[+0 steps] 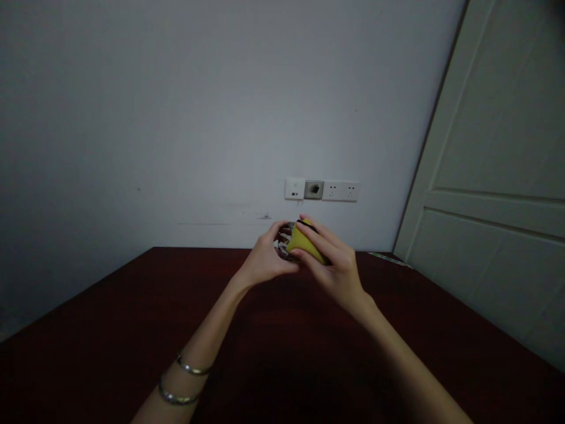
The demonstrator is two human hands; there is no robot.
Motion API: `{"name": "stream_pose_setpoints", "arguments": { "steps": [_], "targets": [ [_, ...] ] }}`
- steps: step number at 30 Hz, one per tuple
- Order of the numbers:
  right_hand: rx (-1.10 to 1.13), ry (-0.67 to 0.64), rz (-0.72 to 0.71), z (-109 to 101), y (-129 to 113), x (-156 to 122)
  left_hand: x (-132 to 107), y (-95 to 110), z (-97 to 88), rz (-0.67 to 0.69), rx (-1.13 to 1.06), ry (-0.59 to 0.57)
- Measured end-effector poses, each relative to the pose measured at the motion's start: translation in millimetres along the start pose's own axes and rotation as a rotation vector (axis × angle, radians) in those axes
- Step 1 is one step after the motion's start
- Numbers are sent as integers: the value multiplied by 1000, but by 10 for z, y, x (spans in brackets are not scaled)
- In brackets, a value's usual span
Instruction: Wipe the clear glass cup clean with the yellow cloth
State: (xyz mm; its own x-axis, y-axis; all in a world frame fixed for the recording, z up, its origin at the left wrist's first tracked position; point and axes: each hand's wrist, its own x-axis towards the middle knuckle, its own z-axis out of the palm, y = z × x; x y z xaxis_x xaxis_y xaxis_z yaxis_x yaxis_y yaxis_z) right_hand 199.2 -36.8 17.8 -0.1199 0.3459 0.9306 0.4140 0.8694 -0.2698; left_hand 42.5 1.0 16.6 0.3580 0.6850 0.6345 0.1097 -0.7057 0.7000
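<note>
My left hand (265,256) curves around a clear, glass-like object (282,241), and finger shapes show through its side. My right hand (333,256) grips a yellow, soft-looking piece with dark edges (305,242), its fingers over the top and its thumb below. The yellow piece meets the right side of the clear object, so the two hands are close together. Both things are held up above the far part of the dark red table (265,330). Whether the yellow piece is a sponge or a cloth I cannot tell.
A pale wall (220,118) rises behind the table, with a row of sockets and switches (322,189) just above hand height. On the right stands a light panelled door (489,176). A thin flat strip (391,259) lies at the table's far right corner.
</note>
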Motion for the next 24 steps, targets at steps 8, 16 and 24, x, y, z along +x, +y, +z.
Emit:
{"name": "stream_pose_setpoints", "arguments": {
  "steps": [8,16,24],
  "targets": [
    [160,86,432,-45,156,67,-30,-20,-6,-12,30,-86],
    [10,-74,52,14,63,9,38,-193,20,-19,36,10],
    [-1,21,209,11,275,-7,51,-208,38,-127,-1,-77]
  ]
}}
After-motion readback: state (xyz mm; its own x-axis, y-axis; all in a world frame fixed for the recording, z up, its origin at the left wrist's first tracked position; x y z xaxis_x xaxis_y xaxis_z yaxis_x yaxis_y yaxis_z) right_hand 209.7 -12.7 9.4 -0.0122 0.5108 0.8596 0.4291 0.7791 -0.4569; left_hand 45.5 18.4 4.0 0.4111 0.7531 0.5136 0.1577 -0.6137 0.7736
